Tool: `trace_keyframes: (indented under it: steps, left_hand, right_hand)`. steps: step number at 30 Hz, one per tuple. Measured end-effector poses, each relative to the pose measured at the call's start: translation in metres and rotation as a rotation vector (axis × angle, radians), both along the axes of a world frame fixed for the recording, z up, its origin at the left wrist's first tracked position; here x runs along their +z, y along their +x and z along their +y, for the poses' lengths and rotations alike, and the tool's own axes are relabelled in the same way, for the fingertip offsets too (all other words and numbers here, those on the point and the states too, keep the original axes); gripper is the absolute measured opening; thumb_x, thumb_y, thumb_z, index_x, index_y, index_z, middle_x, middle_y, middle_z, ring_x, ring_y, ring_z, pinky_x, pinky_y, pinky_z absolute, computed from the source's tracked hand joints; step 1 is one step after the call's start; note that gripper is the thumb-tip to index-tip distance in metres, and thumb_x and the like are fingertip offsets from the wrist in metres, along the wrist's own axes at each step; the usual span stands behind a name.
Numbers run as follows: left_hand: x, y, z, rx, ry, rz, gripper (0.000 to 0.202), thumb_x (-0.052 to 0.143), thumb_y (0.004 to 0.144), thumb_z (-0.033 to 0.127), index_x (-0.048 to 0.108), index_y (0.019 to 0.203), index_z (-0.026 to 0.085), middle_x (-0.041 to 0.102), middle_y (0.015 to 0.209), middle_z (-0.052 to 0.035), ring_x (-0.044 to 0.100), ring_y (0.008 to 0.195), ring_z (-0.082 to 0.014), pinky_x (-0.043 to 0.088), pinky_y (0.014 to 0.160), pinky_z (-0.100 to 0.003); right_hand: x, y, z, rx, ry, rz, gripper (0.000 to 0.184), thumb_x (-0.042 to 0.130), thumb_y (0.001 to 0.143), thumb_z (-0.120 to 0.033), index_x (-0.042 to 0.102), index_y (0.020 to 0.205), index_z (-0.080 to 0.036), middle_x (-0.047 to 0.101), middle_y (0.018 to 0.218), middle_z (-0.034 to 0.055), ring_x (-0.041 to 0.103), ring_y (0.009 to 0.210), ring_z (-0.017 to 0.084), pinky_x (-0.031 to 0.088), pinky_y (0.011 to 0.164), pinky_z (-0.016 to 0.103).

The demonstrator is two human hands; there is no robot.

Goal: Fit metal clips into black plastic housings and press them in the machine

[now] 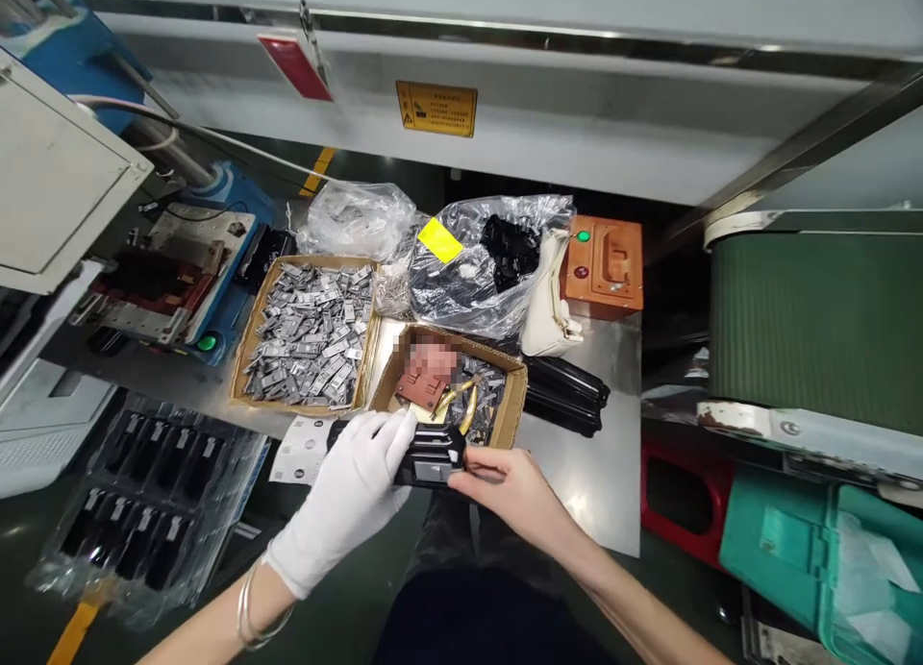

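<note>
- One black plastic part [431, 458] is held between the left hand [344, 500] and the right hand [505, 487], above a steel tabletop [584, 497].
- The left hand wears a white cotton glove, and it is closed on the left end of the part.
- The right hand is bare, and it grips the right end of the part.
- Just beyond the hands is a cardboard box [497, 381] with grey metal pieces [483, 381], gold-coloured pliers [461, 406] and a brown block [422, 386]; one spot in the box is blurred.
- Beyond the left hand is a cardboard tray [249, 357] full of small grey metal parts [310, 333].
- Near the left hand lies a white paper sheet [303, 451].
- Further left, a clear plastic bag [144, 506] holds black parts.
- On the right of the box lie stacked black parts [566, 393].
- Far beyond the hands are a clear bag with black pieces [483, 266] and an orange box [602, 266].
</note>
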State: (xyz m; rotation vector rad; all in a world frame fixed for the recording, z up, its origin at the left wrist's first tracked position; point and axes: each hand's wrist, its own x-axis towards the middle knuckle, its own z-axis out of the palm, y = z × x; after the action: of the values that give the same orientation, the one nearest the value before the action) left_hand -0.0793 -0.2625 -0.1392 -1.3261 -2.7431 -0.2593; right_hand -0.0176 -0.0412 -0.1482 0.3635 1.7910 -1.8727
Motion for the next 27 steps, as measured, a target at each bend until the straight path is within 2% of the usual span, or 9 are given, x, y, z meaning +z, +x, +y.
trace_keyframes:
  steps: [6, 9, 11, 12, 14, 16, 18, 22, 27]
  left_hand:
    - [-0.003, -0.007, -0.009, 0.040, 0.017, 0.068, 0.057, 0.056, 0.081, 0.006, 0.048, 0.138, 0.007, 0.075, 0.110, -0.0200, 0.074, 0.097, -0.0332, 0.065, 0.086, -0.046]
    - [-0.004, -0.014, -0.018, 0.093, 0.047, 0.067, 0.056, 0.056, 0.081, 0.009, 0.049, 0.136, 0.007, 0.075, 0.110, -0.0223, 0.076, 0.097, -0.0349, 0.066, 0.083, -0.048]
    - [-0.006, -0.016, -0.026, 0.200, 0.087, -0.050, 0.052, 0.059, 0.084, 0.014, 0.050, 0.135, 0.014, 0.075, 0.113, -0.0194, 0.077, 0.100, -0.0350, 0.067, 0.085, -0.049]
    - [-0.007, -0.015, -0.030, 0.288, 0.102, -0.141, 0.051, 0.063, 0.085, 0.018, 0.051, 0.135, 0.019, 0.075, 0.115, -0.0168, 0.077, 0.102, -0.0348, 0.066, 0.087, -0.050]
    - [-0.008, -0.010, -0.039, 0.478, 0.118, -0.355, 0.056, 0.071, 0.084, 0.026, 0.051, 0.137, 0.026, 0.075, 0.122, -0.0125, 0.076, 0.110, -0.0349, 0.065, 0.093, -0.052]
    - [-0.010, 0.000, -0.047, 0.615, 0.146, -0.521, 0.066, 0.074, 0.082, 0.028, 0.049, 0.142, 0.030, 0.073, 0.132, -0.0107, 0.073, 0.121, -0.0361, 0.063, 0.100, -0.055]
    - [-0.012, 0.016, -0.054, 0.720, 0.179, -0.629, 0.072, 0.073, 0.082, 0.028, 0.044, 0.148, 0.031, 0.069, 0.142, -0.0112, 0.066, 0.133, -0.0376, 0.059, 0.106, -0.059]
    - [-0.012, 0.048, -0.064, 0.943, 0.193, -0.746, 0.073, 0.070, 0.083, 0.028, 0.041, 0.151, 0.023, 0.064, 0.148, -0.0200, 0.063, 0.138, -0.0413, 0.055, 0.110, -0.065]
    - [0.000, 0.062, -0.060, 1.192, 0.317, -0.990, 0.088, 0.077, 0.070, 0.021, 0.045, 0.152, 0.016, 0.063, 0.148, -0.0187, 0.059, 0.141, -0.0381, 0.047, 0.120, -0.056]
  right_hand:
    - [0.000, -0.015, -0.006, 0.067, 0.039, 0.053, 0.045, 0.060, 0.087, -0.050, 0.036, 0.061, -0.022, 0.033, 0.064, -0.0044, 0.033, 0.065, 0.014, 0.030, 0.063, 0.029]
    - [0.005, -0.048, 0.012, 0.193, 0.075, 0.135, 0.042, 0.075, 0.080, -0.055, 0.057, 0.063, -0.021, 0.053, 0.066, -0.0041, 0.053, 0.067, 0.017, 0.043, 0.067, 0.029]
    - [0.006, -0.089, 0.035, 0.202, 0.157, 0.216, 0.042, 0.083, 0.077, -0.059, 0.078, 0.098, -0.023, 0.075, 0.103, 0.0016, 0.068, 0.097, 0.026, 0.053, 0.090, 0.035]
    - [0.004, -0.113, 0.049, 0.147, 0.246, 0.251, 0.049, 0.077, 0.086, -0.060, 0.076, 0.119, -0.024, 0.073, 0.125, 0.0048, 0.067, 0.113, 0.027, 0.053, 0.100, 0.038]
    - [-0.007, -0.165, 0.077, -0.025, 0.501, 0.290, 0.043, 0.047, 0.112, -0.045, 0.063, 0.140, -0.018, 0.064, 0.142, 0.0113, 0.064, 0.124, 0.024, 0.050, 0.109, 0.042]
    - [-0.027, -0.212, 0.099, -0.086, 0.755, 0.252, 0.033, 0.052, 0.113, -0.036, 0.064, 0.134, -0.014, 0.064, 0.138, 0.0138, 0.062, 0.126, 0.027, 0.050, 0.111, 0.050]
    - [-0.051, -0.245, 0.113, -0.031, 0.953, 0.188, 0.025, 0.065, 0.108, -0.033, 0.068, 0.124, -0.015, 0.066, 0.133, 0.0122, 0.062, 0.125, 0.029, 0.050, 0.112, 0.054]
    - [-0.085, -0.268, 0.119, 0.125, 1.224, 0.111, 0.019, 0.073, 0.104, -0.027, 0.070, 0.117, -0.014, 0.067, 0.129, 0.0110, 0.064, 0.121, 0.028, 0.054, 0.108, 0.051]
    - [-0.103, -0.272, 0.134, 0.238, 1.366, 0.197, 0.011, 0.077, 0.099, -0.016, 0.069, 0.106, -0.015, 0.068, 0.111, 0.0058, 0.068, 0.098, 0.022, 0.060, 0.088, 0.038]
